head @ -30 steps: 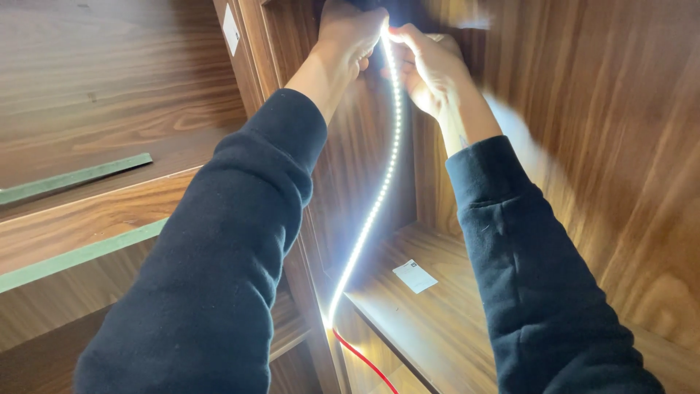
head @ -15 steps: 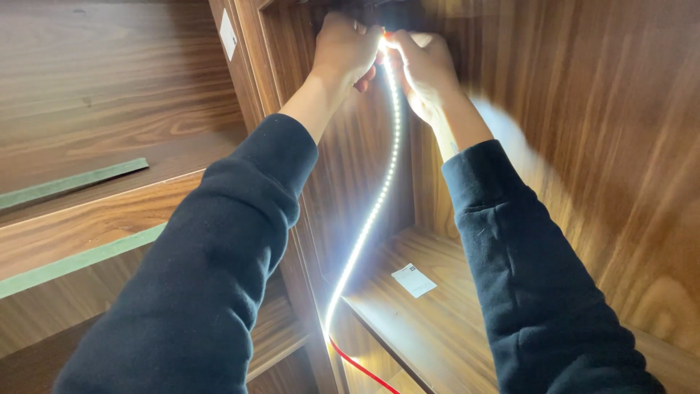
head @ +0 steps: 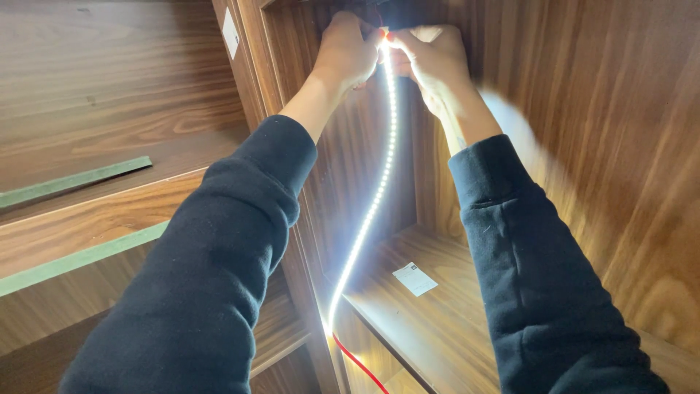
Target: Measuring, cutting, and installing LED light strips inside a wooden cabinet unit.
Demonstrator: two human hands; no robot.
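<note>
**Hands edge higher on the lit strip**

Both hands sit slightly higher than before, up at the cabinet's top. The left hand (head: 346, 51) and right hand (head: 434, 58) pinch the upper end of the LED strip (head: 379, 190). The strip hangs nearly upright, curving left toward the shelf (head: 452, 328). Below it runs a red wire (head: 357, 361); right of it lies a white label (head: 414, 279).

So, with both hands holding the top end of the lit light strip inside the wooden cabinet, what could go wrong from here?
1. Both hands, left hand and right hand, pinch only the top of the LED strip; the rest hangs loose and might kink or swing.
2. The strip is lit, so the glare may hide the fingertips' work.
3. The red wire at the bottom could be tugged.
</note>
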